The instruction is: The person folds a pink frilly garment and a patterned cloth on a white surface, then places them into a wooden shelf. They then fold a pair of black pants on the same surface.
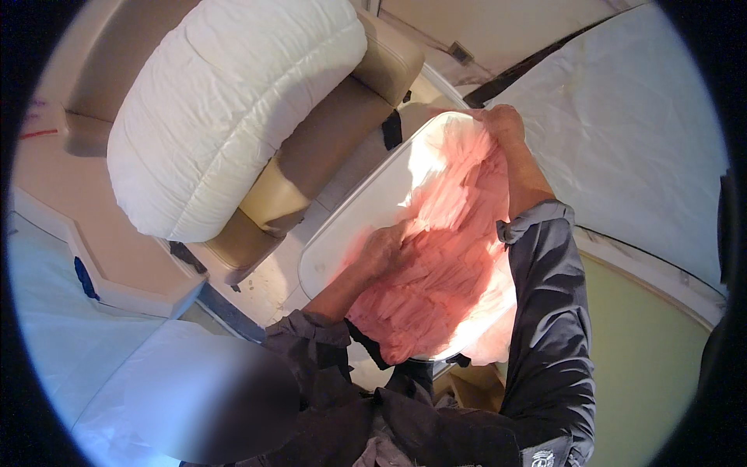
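Note:
A crumpled pink cloth (436, 280) covers much of a white tabletop (373, 194) with rounded corners, in front of my body. My left hand (381, 251) is at the cloth's left edge, its fingers curled into the fabric and partly hidden by it. At the far right corner, my right hand (502, 124) is closed on the cloth along the tabletop's edge. Bright sunlight falls on both ends of the cloth. Its near end hangs past the tabletop's near edge.
A large white padded cushion or folded duvet (233, 117) rests on a tan bench seat (327, 140) at the far left. Pale plastic sheeting (622, 140) hangs or lies on the right. A beige moulded ledge (101, 226) stands at the left, above bluish sheeting (62, 311).

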The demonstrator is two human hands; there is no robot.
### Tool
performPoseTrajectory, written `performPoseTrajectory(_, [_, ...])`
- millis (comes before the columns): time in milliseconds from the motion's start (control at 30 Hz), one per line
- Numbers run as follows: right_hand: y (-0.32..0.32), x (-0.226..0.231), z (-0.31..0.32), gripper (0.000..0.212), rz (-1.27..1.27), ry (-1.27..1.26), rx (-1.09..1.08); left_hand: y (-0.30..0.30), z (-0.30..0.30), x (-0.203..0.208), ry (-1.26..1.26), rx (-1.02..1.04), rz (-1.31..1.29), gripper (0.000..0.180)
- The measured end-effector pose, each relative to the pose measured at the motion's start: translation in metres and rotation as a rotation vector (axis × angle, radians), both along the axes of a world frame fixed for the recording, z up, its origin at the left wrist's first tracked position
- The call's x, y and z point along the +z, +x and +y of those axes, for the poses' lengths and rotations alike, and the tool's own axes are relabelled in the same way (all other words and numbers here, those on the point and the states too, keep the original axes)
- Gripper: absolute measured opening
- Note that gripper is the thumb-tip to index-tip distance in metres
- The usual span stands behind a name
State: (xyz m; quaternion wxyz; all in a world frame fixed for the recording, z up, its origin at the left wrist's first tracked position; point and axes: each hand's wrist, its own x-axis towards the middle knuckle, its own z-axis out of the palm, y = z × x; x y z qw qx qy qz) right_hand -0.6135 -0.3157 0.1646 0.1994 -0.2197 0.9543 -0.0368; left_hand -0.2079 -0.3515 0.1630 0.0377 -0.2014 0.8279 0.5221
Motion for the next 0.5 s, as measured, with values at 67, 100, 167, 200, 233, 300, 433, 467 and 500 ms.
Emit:
performPoseTrajectory(67, [-0.019, -0.020, 0.026, 0.053, -0.045, -0.229, -0.152, -0.006, 0.004, 0.005, -0.014, -0.017, 0.052, 0.049])
performPoseTrajectory(100, [-0.040, -0.041, 0.063, 0.048, -0.057, -0.404, -0.313, -0.018, 0.008, 0.016, 0.006, -0.055, 0.127, 0.050])
performPoseTrajectory(167, [-0.045, -0.055, 0.084, 0.039, -0.117, -0.773, -0.507, -0.023, 0.010, 0.023, -0.047, -0.094, 0.168, 0.052])
performPoseTrajectory(200, [-0.030, -0.054, 0.083, 0.035, -0.161, -0.955, -0.556, -0.020, 0.009, 0.024, -0.112, -0.107, 0.144, 0.053])
performPoseTrajectory(233, [-0.017, -0.048, 0.090, 0.031, -0.191, -1.134, -0.611, -0.019, 0.010, 0.026, -0.171, -0.130, 0.130, 0.055])
performPoseTrajectory(300, [0.005, -0.031, 0.112, 0.029, -0.201, -1.330, -0.749, -0.021, 0.013, 0.029, -0.263, -0.224, 0.056, 0.057])
performPoseTrajectory(433, [0.034, -0.044, 0.180, 0.036, -0.538, -1.716, -1.315, -0.028, 0.024, 0.053, -0.259, -0.402, 0.097, 0.052])
performPoseTrajectory(467, [0.040, -0.052, 0.192, 0.037, -0.641, -1.724, -1.386, -0.026, 0.029, 0.051, -0.238, -0.406, 0.145, 0.050])
performPoseTrajectory(500, [0.048, -0.058, 0.198, 0.039, -0.732, -1.700, -1.410, -0.023, 0.035, 0.046, -0.216, -0.407, 0.186, 0.048])
